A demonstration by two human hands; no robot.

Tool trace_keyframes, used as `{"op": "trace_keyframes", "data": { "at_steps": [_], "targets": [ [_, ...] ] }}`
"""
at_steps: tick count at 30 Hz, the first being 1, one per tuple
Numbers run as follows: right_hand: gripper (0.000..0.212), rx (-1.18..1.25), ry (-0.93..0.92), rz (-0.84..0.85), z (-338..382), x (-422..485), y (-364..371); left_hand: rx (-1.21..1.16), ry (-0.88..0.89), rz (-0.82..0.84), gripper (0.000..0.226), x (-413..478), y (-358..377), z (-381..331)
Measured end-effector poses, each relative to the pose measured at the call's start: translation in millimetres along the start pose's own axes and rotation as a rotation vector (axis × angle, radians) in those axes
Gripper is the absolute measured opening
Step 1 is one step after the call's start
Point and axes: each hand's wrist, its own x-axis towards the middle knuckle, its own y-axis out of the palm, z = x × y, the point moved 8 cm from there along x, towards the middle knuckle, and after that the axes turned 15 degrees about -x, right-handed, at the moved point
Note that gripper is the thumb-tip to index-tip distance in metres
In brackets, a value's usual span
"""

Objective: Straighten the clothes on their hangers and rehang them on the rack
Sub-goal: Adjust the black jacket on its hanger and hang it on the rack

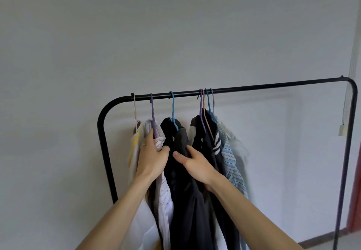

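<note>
A black metal clothes rack (254, 87) stands against the wall with several garments hanging from its bar. A black garment (185, 191) hangs on a blue hanger (173, 109) in the middle. My left hand (152, 155) grips its left shoulder beside a pale striped shirt (164, 195) on a purple hanger (152, 112). My right hand (193, 163) grips the black garment's right shoulder. At the far left hangs a white and yellow shirt (134, 146). To the right hang a dark top with white stripes (213, 144) and a blue striped shirt (232, 163).
The right half of the rack bar (283, 84) carries no hangers. A cord with a small switch box (343, 130) hangs by the rack's right post. A reddish door edge (354, 200) and a strip of floor (320, 245) show at the lower right.
</note>
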Motion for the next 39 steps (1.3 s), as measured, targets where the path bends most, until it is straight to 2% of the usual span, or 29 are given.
{"op": "trace_keyframes", "data": {
  "at_steps": [1, 3, 5, 7, 10, 12, 15, 18, 23, 25, 28, 30, 33, 35, 36, 39],
  "targets": [
    [0.033, -0.188, -0.035, -0.079, 1.7, -2.7, -10.9, 0.124, 0.066, -0.030, 0.069, -1.9, -1.5, -11.2],
    [0.037, -0.432, -0.115, -0.375, 11.7, -14.6, -43.5, 0.369, 0.217, -0.062, 0.065, -5.4, 1.8, -38.1],
    [0.030, -0.466, -0.223, -0.638, 25.7, -32.6, -72.5, 0.521, 0.339, -0.034, 0.060, -4.5, 17.3, -57.4],
    [0.031, -0.568, -0.252, -0.720, 26.7, -35.7, -89.1, 0.618, 0.381, 0.051, 0.058, 0.2, 40.0, -63.1],
    [0.039, -0.820, -0.092, -0.582, 4.2, -16.5, -94.3, 0.711, 0.242, 0.196, 0.059, 9.8, 59.7, -44.2],
    [0.033, -0.993, -0.016, -0.557, -4.7, -10.2, -97.3, 0.762, 0.161, 0.227, 0.060, 13.3, 59.8, -31.1],
    [0.022, -1.149, 0.006, -0.637, -4.9, -7.9, -106.4, 0.758, 0.173, 0.207, 0.056, 13.3, 57.4, -30.8],
    [0.030, -1.196, -0.011, -0.726, -1.1, -8.6, -113.6, 0.785, 0.187, 0.219, 0.056, 10.4, 56.5, -30.7],
    [0.024, -1.359, 0.016, -0.648, 10.6, -5.1, -97.5, 0.805, 0.198, 0.212, 0.058, 12.2, 58.0, -27.1],
    [0.012, -1.303, 0.064, -0.563, 15.3, -5.5, -92.5, 0.815, 0.213, 0.199, 0.056, 11.7, 60.0, -27.4],
    [0.021, -1.309, 0.141, -0.510, 9.4, -0.1, -89.8, 0.809, 0.216, 0.197, 0.054, 12.7, 62.2, -26.1],
    [0.022, -1.383, 0.117, -0.603, 15.1, -3.6, -91.3, 0.808, 0.226, 0.206, 0.052, 13.4, 62.8, -25.4],
    [0.020, -1.298, 0.148, -0.488, 2.8, -0.4, -87.0, 0.797, 0.230, 0.217, 0.052, 15.2, 61.6, -22.6],
    [0.018, -1.261, 0.164, -0.472, -3.0, 0.6, -87.4, 0.790, 0.235, 0.215, 0.051, 15.2, 60.3, -21.0],
    [0.023, -1.195, 0.174, -0.461, -5.8, 0.9, -88.6, 0.793, 0.241, 0.215, 0.051, 14.9, 60.1, -20.8],
    [0.040, -0.791, 0.265, -0.308, -25.4, 14.0, -87.6, 0.790, 0.233, 0.225, 0.049, 14.7, 58.5, -19.9]
  ]
}}
